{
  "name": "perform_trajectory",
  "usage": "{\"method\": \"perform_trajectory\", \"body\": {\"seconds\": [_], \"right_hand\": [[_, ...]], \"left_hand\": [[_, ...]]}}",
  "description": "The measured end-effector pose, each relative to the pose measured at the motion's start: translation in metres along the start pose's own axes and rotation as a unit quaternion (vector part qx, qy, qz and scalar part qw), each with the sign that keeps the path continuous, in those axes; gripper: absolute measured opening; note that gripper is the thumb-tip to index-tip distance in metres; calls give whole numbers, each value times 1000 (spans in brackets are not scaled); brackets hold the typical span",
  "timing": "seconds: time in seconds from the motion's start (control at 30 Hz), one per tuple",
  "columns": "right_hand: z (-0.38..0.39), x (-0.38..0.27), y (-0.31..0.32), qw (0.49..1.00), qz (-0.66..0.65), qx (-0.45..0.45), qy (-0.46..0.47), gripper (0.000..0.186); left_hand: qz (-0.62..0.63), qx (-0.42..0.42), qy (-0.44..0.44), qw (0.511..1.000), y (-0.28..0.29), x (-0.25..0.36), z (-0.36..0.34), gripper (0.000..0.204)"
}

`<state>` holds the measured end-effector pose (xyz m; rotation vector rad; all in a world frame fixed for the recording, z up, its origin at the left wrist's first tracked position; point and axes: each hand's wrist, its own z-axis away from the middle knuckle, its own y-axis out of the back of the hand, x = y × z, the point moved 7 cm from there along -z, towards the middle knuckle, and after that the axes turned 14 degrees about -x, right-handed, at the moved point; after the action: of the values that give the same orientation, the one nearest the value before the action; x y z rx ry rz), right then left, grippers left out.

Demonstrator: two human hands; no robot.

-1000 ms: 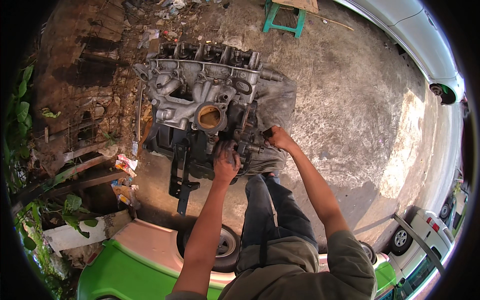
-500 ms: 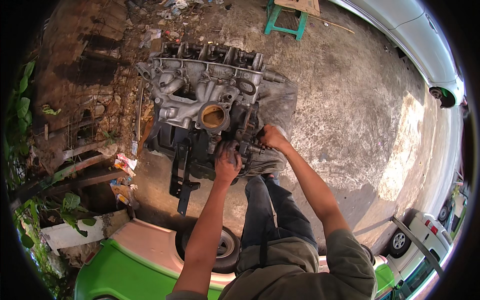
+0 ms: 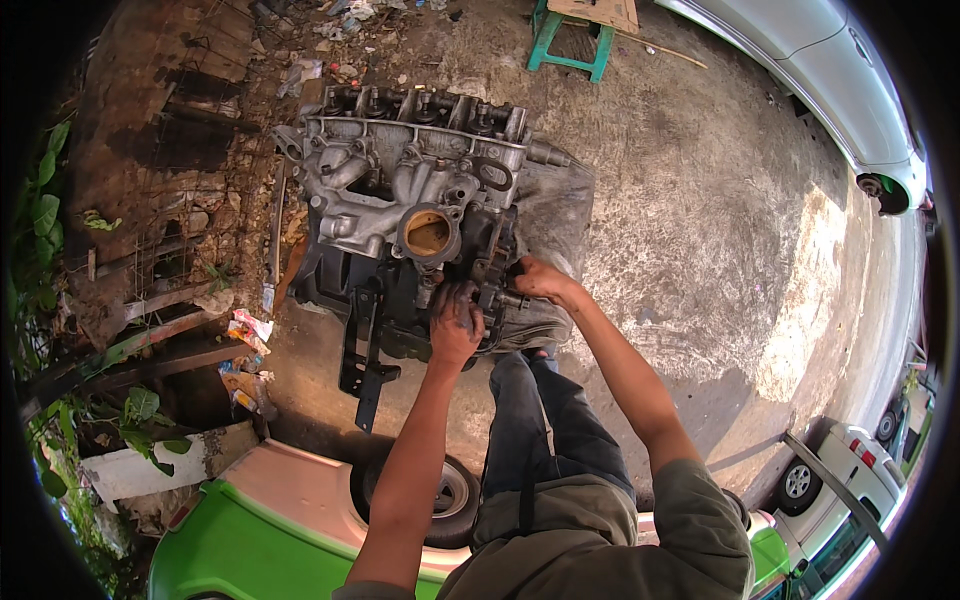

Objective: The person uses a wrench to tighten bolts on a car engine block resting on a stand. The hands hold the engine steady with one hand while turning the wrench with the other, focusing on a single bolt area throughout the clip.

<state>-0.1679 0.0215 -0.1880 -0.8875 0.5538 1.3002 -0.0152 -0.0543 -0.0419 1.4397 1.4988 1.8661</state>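
Note:
A car engine (image 3: 335, 265) sits on the ground in front of me, with a silver intake manifold (image 3: 345, 218) on the side towards me. The manifold's round port (image 3: 428, 232) has a tan inside. Blackened with grease, my left hand (image 3: 457, 318) curls its fingers over a dark part low on the engine, below that port. My right hand (image 3: 543, 279) is closed at the engine's right end, beside a small shaft-like part (image 3: 512, 299). Its fingertips are partly hidden, and whatever they pinch is too small to make out. A black metal bracket (image 3: 365, 345) juts towards me left of my left hand.
A grey cloth or sheet (image 3: 555, 205) lies under the engine's right side. A green stool (image 3: 570, 45) stands beyond on the concrete. Rubble and broken boards (image 3: 180, 300) line the left. A green car (image 3: 260, 520) is close behind me, and a silver car (image 3: 840, 70) is at far right.
My right hand has shifted slightly to the left, and its wrist has turned a little. The left hand and the engine stay where they were.

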Motion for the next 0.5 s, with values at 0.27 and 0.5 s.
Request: {"method": "perform_trajectory", "body": {"seconds": [0.27, 0.5], "right_hand": [[20, -39, -9, 978, 147, 15, 146, 26], [47, -58, -17, 974, 172, 47, 139, 32]], "left_hand": [[1, 2, -7, 1000, 2, 2, -1, 28], [1, -4, 8, 1000, 0, -1, 2, 30]]}}
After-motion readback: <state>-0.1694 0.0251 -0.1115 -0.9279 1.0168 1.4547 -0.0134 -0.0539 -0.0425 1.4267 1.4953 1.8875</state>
